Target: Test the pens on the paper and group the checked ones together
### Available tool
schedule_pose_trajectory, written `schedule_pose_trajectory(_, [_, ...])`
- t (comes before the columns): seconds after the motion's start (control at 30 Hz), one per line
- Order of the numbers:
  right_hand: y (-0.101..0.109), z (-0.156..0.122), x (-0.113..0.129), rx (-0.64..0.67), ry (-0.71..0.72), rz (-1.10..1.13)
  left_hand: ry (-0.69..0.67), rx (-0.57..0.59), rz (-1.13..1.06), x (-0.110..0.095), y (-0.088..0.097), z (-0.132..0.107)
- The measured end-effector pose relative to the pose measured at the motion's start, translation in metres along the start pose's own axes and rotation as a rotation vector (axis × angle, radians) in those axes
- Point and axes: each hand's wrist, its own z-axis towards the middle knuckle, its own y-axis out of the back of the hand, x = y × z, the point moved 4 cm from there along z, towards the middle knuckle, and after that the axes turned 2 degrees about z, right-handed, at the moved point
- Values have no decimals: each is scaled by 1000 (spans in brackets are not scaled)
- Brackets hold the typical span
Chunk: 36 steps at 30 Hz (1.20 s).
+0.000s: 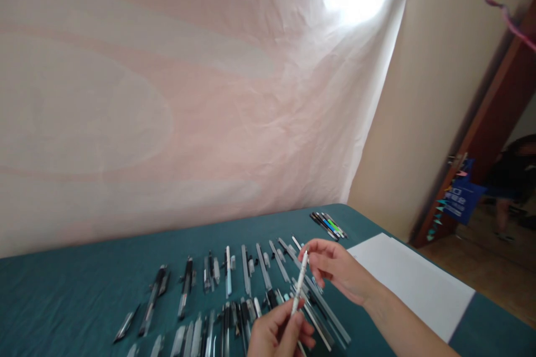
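A slim white pen (300,283) stands tilted upward in my left hand (280,330), whose thumb and fingers are pinched around its lower end. My right hand (335,268) is at the pen's upper tip, its fingers loosely curved and apart. Whether a fingertip touches the tip is hard to make out. Below and left of my hands, pen parts lie in rows: clear barrels (246,270), a pale blue and white pen (228,273), and black-and-clear pens (154,298). A front row of caps and dark parts (226,326) is partly hidden by my left hand.
A dark green cloth (84,290) covers the table. White paper (410,284) lies to the right, under my right forearm. A group of colored pens (329,225) lies at the far right. A pale pink sheet (188,95) hangs behind. A person (513,178) is beyond the doorway.
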Motion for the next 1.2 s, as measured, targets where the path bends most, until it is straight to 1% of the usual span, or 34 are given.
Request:
schedule_pose_trajectory(0.1, [0, 1, -2, 31, -18, 20, -12, 7, 3, 1, 1, 1])
schedule_pose_trajectory(0.3, [6, 3, -7, -83, 11, -13, -5, 24, 16, 3, -1, 0])
schedule_pose_trajectory(0.37, [6, 3, -7, -83, 7, 14, -9, 26, 13, 1, -1, -1])
schedule_pose_trajectory(0.5, [2, 3, -8, -34, -24, 55, -18, 18, 8, -2, 0, 0])
schedule_pose_trajectory(0.73, [3, 3, -9, -112, 22, 20, 6, 33, -4, 3, 0, 0])
schedule_pose_trajectory(0.9, [-2, 2, -11, -23, -18, 66, -1, 33, -16, 1, 0, 0])
schedule_pose_trajectory(0.97, [-4, 1, -10, -18, -13, 73, 0, 34, -15, 0, 0, 0])
schedule_pose_trajectory(1.1, [-3, 1, -8, -81, 20, 36, 11, 42, -8, 3, -1, 0])
schedule_pose_trajectory(1.2, [-1, 2, -10, -111, 16, 44, 18, 46, -5, 4, -1, 0])
